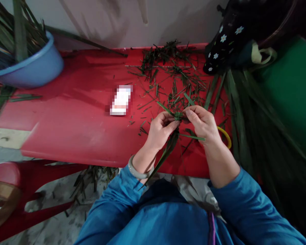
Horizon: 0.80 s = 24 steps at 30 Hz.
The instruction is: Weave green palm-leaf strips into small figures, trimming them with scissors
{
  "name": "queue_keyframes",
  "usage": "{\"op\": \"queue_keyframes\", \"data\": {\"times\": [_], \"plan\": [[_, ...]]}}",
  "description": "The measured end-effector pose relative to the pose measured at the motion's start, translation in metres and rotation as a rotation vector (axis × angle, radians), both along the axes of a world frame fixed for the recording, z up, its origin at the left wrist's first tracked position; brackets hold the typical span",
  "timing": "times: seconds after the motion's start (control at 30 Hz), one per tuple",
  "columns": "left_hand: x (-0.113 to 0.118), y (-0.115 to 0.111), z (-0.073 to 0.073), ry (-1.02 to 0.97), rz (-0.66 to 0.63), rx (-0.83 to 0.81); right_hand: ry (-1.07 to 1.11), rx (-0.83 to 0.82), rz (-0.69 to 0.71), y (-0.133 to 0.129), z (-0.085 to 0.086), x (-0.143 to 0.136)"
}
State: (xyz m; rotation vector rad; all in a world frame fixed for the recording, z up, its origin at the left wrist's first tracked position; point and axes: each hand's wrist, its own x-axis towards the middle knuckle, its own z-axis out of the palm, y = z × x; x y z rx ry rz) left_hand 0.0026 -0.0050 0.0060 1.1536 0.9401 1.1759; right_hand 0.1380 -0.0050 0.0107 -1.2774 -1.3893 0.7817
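Note:
Between my hands, above the red table point(73, 136), is a small woven piece of green leaf strips point(178, 116), with loose strip ends sticking out to several sides. One long blade trails down past my left wrist. My left hand point(161, 131) pinches the woven part from the left, thumb below and fingers above. From the right, my right hand point(200, 122) pinches at its edge with thumb and fingertips; exactly which strip it grips is hidden. A yellow ring-shaped handle point(224, 136) shows partly behind my right wrist.
Leaf scraps point(168, 58) litter the table's back and middle. A phone-like blurred object point(121, 100) lies left of my hands. A blue basin point(46, 64) of leaves stands far left. Long leaves point(255, 112) hang at right beside a flowered black bag point(215, 47). A red stool point(33, 183) stands lower left.

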Motion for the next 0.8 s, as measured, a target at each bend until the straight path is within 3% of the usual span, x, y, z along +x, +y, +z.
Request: {"op": "queue_keyframes", "data": {"times": [0.17, 0.47, 0.8], "plan": [[-0.0010, 0.0005, -0.0036, 0.145, 0.008, 0.100, 0.025, -0.019, 0.088, -0.0013, 0.0043, -0.0008], [-0.0002, -0.0011, -0.0062, 0.348, 0.048, 0.230, -0.112, -0.045, 0.067, -0.0032, 0.0052, -0.0028], [0.0031, -0.0013, -0.0052, 0.302, 0.080, 0.190, -0.196, -0.057, -0.020, -0.0030, 0.0018, -0.0040]]}}
